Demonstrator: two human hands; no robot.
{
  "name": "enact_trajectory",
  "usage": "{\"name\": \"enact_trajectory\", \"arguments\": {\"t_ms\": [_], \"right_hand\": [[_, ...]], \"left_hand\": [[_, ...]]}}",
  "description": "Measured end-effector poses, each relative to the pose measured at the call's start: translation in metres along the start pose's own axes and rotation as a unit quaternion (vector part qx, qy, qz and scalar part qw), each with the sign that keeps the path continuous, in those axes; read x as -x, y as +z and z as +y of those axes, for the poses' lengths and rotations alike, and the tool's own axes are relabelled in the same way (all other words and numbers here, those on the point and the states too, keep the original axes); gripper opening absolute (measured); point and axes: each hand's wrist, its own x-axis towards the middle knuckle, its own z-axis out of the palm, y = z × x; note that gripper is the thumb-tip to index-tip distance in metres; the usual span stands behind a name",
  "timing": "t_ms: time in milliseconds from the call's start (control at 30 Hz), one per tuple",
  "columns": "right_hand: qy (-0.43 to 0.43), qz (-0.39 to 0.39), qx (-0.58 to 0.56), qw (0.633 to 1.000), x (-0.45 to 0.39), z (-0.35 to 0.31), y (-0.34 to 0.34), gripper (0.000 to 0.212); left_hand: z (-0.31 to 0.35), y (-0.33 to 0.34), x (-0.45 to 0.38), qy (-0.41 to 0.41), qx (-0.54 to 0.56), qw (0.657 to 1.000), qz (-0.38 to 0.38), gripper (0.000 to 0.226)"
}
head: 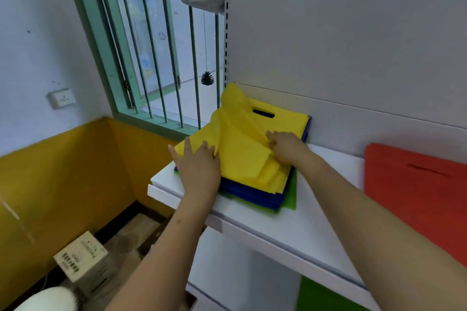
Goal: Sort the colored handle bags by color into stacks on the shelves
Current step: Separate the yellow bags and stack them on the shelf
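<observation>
Yellow bags: top of mixed pile at shelf left end, over blue bags and green bag. Top sheet rumpled, handle slot toward back panel; long axis runs front-left to back-right. Left hand: fingers straight, pressing pile's front-left corner. Right hand: fingers curled, pinching a yellow fold near pile centre, so nearer the slot end. Orange bags: own stack at shelf right, well apart. Judgement: yellow lift-off led by right hand, pile lying directly ahead of both.
</observation>
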Motion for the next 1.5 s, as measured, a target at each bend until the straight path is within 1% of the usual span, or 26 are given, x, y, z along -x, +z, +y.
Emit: {"name": "enact_trajectory", "arguments": {"t_ms": [33,67,133,167,233,300,367,400,500,533,633,700,733,800,900,967,1000,1067,1133,1233,1300,1333,1400,1467,1500], "right_hand": [[0.004,-0.012,-0.060,0.998,0.011,-0.005,-0.002,0.045],[0.013,0.001,-0.116,0.993,0.022,-0.008,-0.004,0.043],[0.052,0.068,-0.213,0.973,0.048,-0.008,-0.007,0.041],[0.076,0.110,-0.233,0.963,0.064,-0.003,-0.011,0.040],[0.126,0.187,-0.220,0.949,0.099,0.016,-0.019,0.036],[0.182,0.250,-0.185,0.933,0.146,0.041,-0.032,0.030],[0.210,0.292,-0.174,0.917,0.182,0.055,-0.041,0.026],[0.224,0.314,-0.178,0.905,0.207,0.062,-0.045,0.026],[0.285,0.365,-0.210,0.861,0.280,0.083,-0.048,0.036],[0.310,0.372,-0.214,0.848,0.302,0.093,-0.046,0.037],[0.380,0.404,-0.222,0.802,0.364,0.130,-0.039,0.038],[0.416,0.438,-0.226,0.764,0.403,0.156,-0.037,0.044],[0.426,0.456,-0.228,0.747,0.422,0.169,-0.036,0.046],[0.430,0.495,-0.231,0.718,0.458,0.196,-0.033,0.047],[0.418,0.553,-0.246,0.677,0.508,0.243,-0.027,0.038],[0.417,0.574,-0.253,0.658,0.540,0.279,-0.023,0.029],[0.418,0.578,-0.253,0.653,0.555,0.297,-0.023,0.027],[0.422,0.577,-0.247,0.654,0.583,0.334,-0.025,0.028],[0.425,0.571,-0.243,0.659,0.605,0.368,-0.034,0.032],[0.433,0.552,-0.241,0.671,0.622,0.420,-0.049,0.037],[0.436,0.539,-0.252,0.676,0.622,0.455,-0.056,0.042],[0.435,0.532,-0.256,0.680,0.620,0.471,-0.058,0.044],[0.422,0.523,-0.269,0.690,0.611,0.504,-0.062,0.048],[0.406,0.512,-0.282,0.702,0.599,0.534,-0.070,0.050],[0.401,0.505,-0.284,0.710,0.593,0.548,-0.075,0.049]], "left_hand": [[0.002,-0.006,0.001,-0.010,0.028,1.000,-0.001,0.041],[0.006,-0.012,0.004,-0.021,0.070,0.997,0.006,0.041],[0.020,-0.025,0.011,-0.034,0.177,0.983,0.037,0.039],[0.029,-0.028,0.016,-0.030,0.239,0.969,0.049,0.037],[0.049,-0.032,0.026,0.013,0.350,0.936,0.048,0.037],[0.077,-0.035,0.041,0.073,0.400,0.913,0.028,0.039],[0.094,-0.040,0.055,0.103,0.427,0.898,0.017,0.039],[0.109,-0.044,0.067,0.123,0.455,0.882,-0.001,0.038],[0.160,-0.049,0.108,0.173,0.542,0.819,-0.071,0.029],[0.177,-0.050,0.123,0.186,0.554,0.806,-0.091,0.028],[0.224,-0.055,0.168,0.207,0.564,0.788,-0.135,0.045],[0.254,-0.053,0.195,0.217,0.571,0.774,-0.166,0.051],[0.269,-0.051,0.208,0.225,0.578,0.764,-0.178,0.049],[0.303,-0.049,0.234,0.238,0.596,0.745,-0.183,0.038],[0.355,-0.049,0.276,0.256,0.617,0.730,-0.142,0.016],[0.391,-0.047,0.302,0.239,0.637,0.718,-0.146,0.014],[0.409,-0.043,0.313,0.229,0.645,0.712,-0.156,0.019],[0.442,-0.033,0.330,0.217,0.647,0.711,-0.169,0.030],[0.469,-0.028,0.342,0.189,0.641,0.721,-0.180,0.048],[0.498,-0.021,0.354,0.118,0.622,0.739,-0.230,0.080],[0.513,-0.018,0.358,0.098,0.594,0.750,-0.272,0.090],[0.520,-0.015,0.358,0.094,0.575,0.761,-0.285,0.090],[0.533,-0.011,0.357,0.090,0.550,0.780,-0.286,0.079],[0.544,-0.006,0.352,0.072,0.548,0.786,-0.277,0.066],[0.547,-0.003,0.348,0.066,0.547,0.787,-0.278,0.063]]}}
